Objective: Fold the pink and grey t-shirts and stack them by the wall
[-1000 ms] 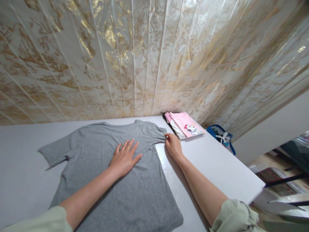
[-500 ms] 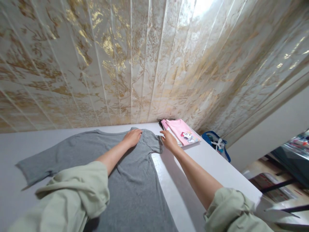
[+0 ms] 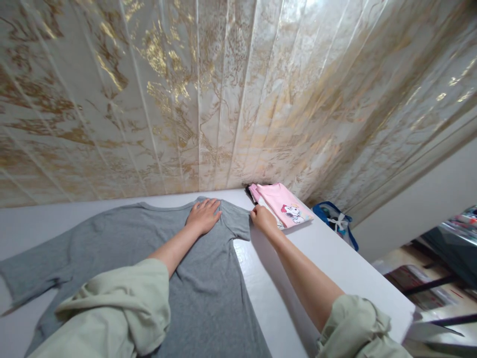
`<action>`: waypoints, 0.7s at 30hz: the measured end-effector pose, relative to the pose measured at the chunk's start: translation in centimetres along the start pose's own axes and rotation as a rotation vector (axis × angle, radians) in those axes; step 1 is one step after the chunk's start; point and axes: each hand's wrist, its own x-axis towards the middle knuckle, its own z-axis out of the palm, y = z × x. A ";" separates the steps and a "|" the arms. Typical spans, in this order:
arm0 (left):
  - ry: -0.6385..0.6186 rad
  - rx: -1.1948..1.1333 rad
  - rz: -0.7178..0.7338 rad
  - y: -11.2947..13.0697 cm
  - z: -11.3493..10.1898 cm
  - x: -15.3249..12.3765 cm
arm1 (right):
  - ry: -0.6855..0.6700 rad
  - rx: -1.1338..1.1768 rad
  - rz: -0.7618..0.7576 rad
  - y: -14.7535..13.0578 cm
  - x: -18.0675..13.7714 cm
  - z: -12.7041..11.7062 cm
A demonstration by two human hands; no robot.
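A grey shirt (image 3: 208, 278) lies spread over the white table, its neckline towards the back and one sleeve stretched out to the left. My left hand (image 3: 203, 217) rests flat on it near the right shoulder, fingers spread. At the end of the short-looking right sleeve (image 3: 238, 224), my right hand (image 3: 263, 219) is closed, pinching the sleeve's edge. The shirt's lower part runs out of view at the bottom, and my left forearm covers some of its middle.
Folded clothes, topped by a pink shirt (image 3: 285, 201) with a cartoon dog print, lie on the white table (image 3: 335, 271) just beyond my right hand. A blue-edged bag (image 3: 335, 221) stands past the table's right edge. A gold-patterned curtain (image 3: 208, 99) hangs along the back.
My right hand has closed on the sleeve's edge, its fingers apart before. My left hand has flattened out on the shoulder. The shirt's left side has shifted leftward in view.
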 end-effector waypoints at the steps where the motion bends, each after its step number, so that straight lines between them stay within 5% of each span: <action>1: 0.000 -0.002 0.004 0.0 -0.1 0.0 | -0.002 0.024 -0.001 -0.1 0.0 0.2; 12: 0.026 -0.119 -0.035 0.2 -1.0 0.3 | 0.087 0.523 0.059 -0.4 0.0 0.3; 17: 0.031 -0.289 -0.193 0.0 -2.5 1.7 | 0.123 0.701 -0.005 -4.6 -0.5 -0.2; 21: -0.066 -0.510 -0.332 -0.9 -3.9 2.5 | 0.089 0.700 -0.231 -9.1 -2.8 0.2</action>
